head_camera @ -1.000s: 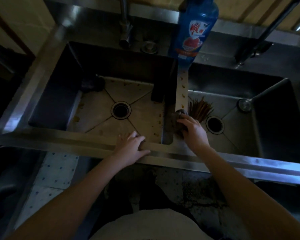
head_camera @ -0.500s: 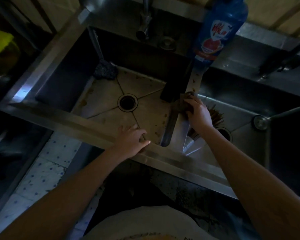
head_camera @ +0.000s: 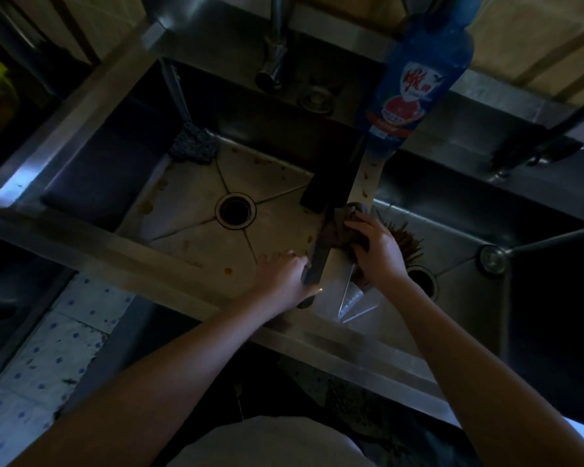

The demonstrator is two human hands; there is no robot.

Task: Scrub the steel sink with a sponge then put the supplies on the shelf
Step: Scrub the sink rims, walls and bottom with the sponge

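The right hand point(head_camera: 375, 251) curls round a dark sponge point(head_camera: 346, 227), pressing it on the sink divider point(head_camera: 364, 183), apparently scrubbing. The left hand point(head_camera: 284, 281) lies flat on the front rim point(head_camera: 115, 261), probably bracing.

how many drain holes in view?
2. The left drain is centred in the left basin; the right drain is in the right basin, partly hidden by the right forearm.

On the blue detergent bottle point(head_camera: 418, 79), at the back rim of the sink point(head_camera: 81, 252), a large red Chinese character is printed on white; the smaller print cannot be read.
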